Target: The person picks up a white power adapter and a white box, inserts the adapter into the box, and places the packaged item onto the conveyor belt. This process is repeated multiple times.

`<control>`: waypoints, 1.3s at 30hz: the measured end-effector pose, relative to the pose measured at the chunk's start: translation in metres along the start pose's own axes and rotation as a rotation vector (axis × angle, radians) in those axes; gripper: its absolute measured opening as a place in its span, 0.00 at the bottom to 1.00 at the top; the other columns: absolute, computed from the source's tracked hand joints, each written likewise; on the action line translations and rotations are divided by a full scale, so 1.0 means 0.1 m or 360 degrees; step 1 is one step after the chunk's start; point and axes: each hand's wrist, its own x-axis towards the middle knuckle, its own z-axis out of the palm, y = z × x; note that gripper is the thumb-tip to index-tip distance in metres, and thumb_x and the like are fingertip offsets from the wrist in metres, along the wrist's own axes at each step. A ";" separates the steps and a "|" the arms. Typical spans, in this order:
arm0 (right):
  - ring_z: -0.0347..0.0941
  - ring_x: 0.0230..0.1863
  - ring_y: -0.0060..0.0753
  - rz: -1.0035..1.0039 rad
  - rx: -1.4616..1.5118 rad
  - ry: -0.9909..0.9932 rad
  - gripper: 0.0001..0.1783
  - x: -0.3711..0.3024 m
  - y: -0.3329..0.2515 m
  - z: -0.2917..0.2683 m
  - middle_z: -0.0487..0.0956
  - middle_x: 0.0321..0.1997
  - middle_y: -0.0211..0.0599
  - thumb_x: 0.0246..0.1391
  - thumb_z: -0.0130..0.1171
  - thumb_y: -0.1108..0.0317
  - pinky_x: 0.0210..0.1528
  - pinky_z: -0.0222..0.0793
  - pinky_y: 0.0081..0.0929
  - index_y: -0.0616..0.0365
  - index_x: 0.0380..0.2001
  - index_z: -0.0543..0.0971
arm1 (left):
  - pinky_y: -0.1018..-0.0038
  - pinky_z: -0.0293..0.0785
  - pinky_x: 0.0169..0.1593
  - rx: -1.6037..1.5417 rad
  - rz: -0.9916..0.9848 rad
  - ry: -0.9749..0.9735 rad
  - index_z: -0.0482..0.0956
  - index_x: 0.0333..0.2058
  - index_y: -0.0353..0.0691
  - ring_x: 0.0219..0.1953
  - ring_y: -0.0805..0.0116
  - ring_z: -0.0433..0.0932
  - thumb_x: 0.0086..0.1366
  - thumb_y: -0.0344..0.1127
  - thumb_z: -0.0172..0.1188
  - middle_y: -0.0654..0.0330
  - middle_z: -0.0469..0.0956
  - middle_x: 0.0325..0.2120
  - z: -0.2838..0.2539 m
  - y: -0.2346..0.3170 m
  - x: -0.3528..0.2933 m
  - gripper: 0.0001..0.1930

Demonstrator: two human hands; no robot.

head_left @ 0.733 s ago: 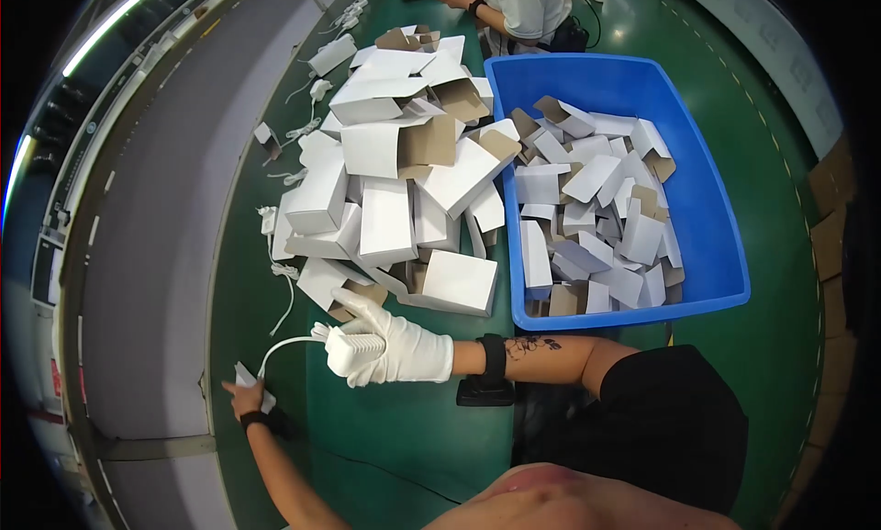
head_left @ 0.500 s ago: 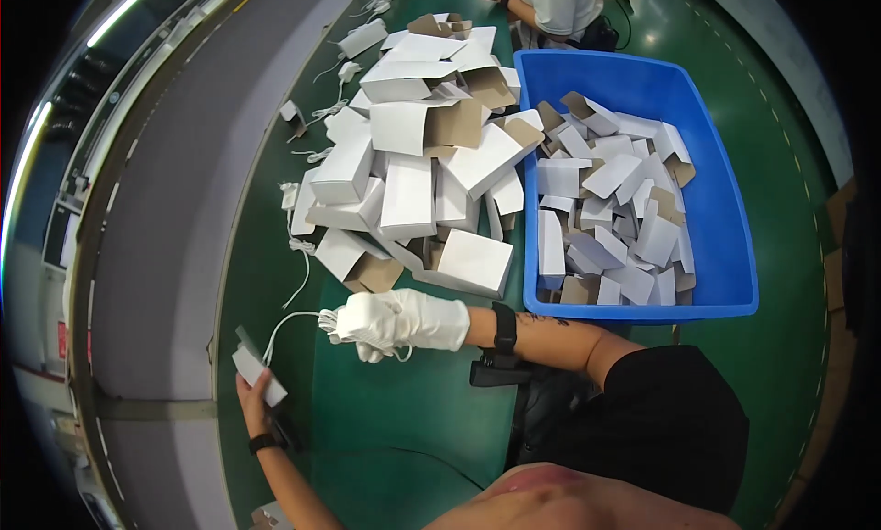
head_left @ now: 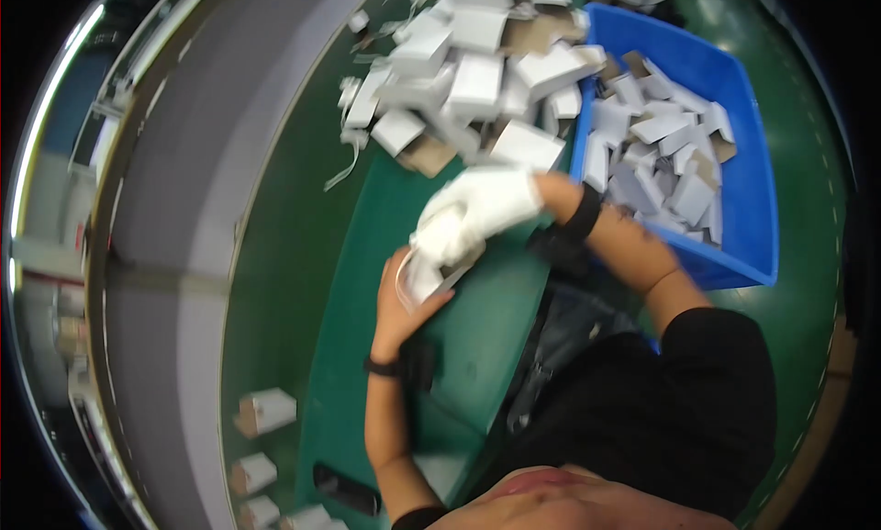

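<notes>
My bare left hand (head_left: pixel 396 312) is closed around a small white box (head_left: pixel 429 284) above the green mat. My right hand (head_left: pixel 482 201), in a white glove, is closed at the box's upper end and pressed against it. A thin white cable (head_left: pixel 401 275) loops out beside the box, over my left fingers, and runs toward the gloved hand. Motion blur and the glove hide how much of the cable is inside the box.
White boxes with brown insides form a pile (head_left: pixel 477 80) on the bench's far part, with cabled white adapters (head_left: pixel 349 94) along its left. A blue bin (head_left: pixel 769 227) of smaller boxes stands right. Several small boxes (head_left: pixel 268 409) and a black phone (head_left: pixel 346 489) lie near left.
My left hand has brought the box rightward from the bench's left edge, and my right hand has met it with the cable. The view has turned, showing more of the near bench.
</notes>
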 end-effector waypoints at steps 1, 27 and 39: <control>0.75 0.36 0.26 -0.0066 0.0355 -0.0036 0.22 -0.02 0.04 -0.02 0.80 0.35 0.33 0.47 0.63 0.57 0.38 0.70 0.22 0.57 0.44 0.78 | 0.65 0.67 0.51 0.0087 0.0016 0.0017 0.68 0.49 0.37 0.46 0.53 0.70 0.36 0.35 0.73 0.51 0.71 0.44 0.00 0.11 0.00 0.37; 0.75 0.33 0.44 -0.0117 -0.1351 -0.0321 0.09 0.29 -0.41 0.40 0.78 0.32 0.41 0.44 0.56 0.65 0.33 0.71 0.34 0.51 0.31 0.79 | 0.71 0.66 0.52 -0.0503 -0.0073 0.0160 0.68 0.48 0.41 0.47 0.66 0.70 0.34 0.34 0.75 0.61 0.71 0.43 -0.11 -0.03 -0.20 0.38; 0.74 0.31 0.48 -0.0577 -0.1529 0.0215 0.15 1.85 -0.58 0.17 0.77 0.25 0.41 0.52 0.50 0.55 0.34 0.70 0.38 0.53 0.27 0.79 | 0.70 0.66 0.52 -0.0404 -0.0300 0.0753 0.66 0.49 0.40 0.48 0.66 0.70 0.40 0.32 0.72 0.59 0.69 0.47 -1.34 -0.35 -0.53 0.36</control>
